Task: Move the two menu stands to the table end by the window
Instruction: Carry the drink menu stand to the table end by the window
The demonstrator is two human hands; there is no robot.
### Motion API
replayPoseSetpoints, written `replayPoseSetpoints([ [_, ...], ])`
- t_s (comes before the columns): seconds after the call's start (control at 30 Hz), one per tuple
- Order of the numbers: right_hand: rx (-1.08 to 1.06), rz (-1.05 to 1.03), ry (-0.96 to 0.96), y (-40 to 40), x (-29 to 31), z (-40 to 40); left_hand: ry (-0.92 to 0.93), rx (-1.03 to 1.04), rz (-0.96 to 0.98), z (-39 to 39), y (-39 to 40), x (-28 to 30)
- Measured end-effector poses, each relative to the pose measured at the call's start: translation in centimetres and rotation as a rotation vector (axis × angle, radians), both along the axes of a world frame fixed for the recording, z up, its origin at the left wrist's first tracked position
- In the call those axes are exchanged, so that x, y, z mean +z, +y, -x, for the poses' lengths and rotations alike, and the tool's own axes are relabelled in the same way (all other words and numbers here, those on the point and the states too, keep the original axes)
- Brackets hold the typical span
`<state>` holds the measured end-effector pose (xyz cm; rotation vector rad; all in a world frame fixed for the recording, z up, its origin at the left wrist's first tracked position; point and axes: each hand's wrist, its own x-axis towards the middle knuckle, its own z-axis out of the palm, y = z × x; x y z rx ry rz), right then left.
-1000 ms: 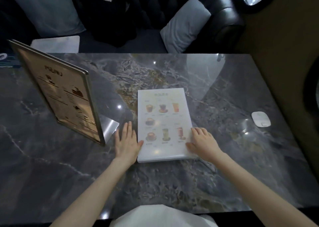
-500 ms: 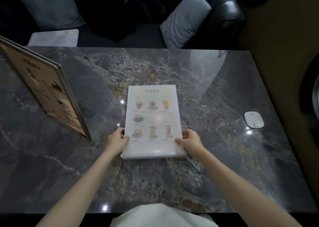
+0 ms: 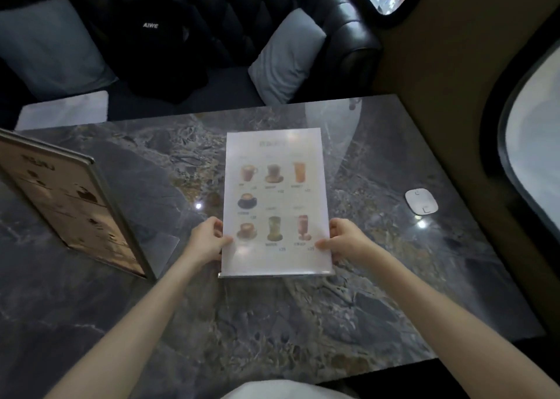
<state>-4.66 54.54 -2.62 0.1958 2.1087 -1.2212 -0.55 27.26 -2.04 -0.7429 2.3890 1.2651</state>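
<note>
Both grips are clamped on the white drinks menu stand (image 3: 276,201): the left hand (image 3: 207,241) pinches its lower left edge with the thumb on the printed face, and the right hand (image 3: 345,241) pinches the lower right edge the same way. In the head view this stand is tilted up with its printed face toward the camera, over the middle of the dark marbled worktop (image 3: 303,323); whether its bottom edge touches the surface cannot be told. The second menu stand (image 3: 69,201), brown and metal-framed, stands upright on its clear base at the left side of the worktop, well apart from the hands. A small white rounded device (image 3: 421,201) lies on the worktop to the right, between the held stand and the window (image 3: 536,144). Beyond the far edge, a black sofa (image 3: 348,35) carries two grey cushions (image 3: 286,56) and a black garment (image 3: 157,44) lettered AIWE.
</note>
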Motion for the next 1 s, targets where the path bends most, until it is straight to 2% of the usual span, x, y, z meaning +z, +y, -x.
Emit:
replayPoseSetpoints([
  [0.17,-0.101,0.164,0.109,1.7,3.1,-1.5,0.187,-0.151,0.097,2.6,1.6,2.9],
  [0.47,-0.321,0.234,0.344,7.3,6.6,-4.4,0.345,-0.196,-0.025,7.2,10.1,6.4],
  [0.8,-0.53,-0.043,0.554,16.4,5.5,-6.3,0.319,-0.401,-0.149,11.0,23.3,7.2],
  [1.0,-0.618,-0.114,0.624,21.5,3.9,-7.1,0.317,-0.461,-0.177,13.0,31.1,6.3],
])
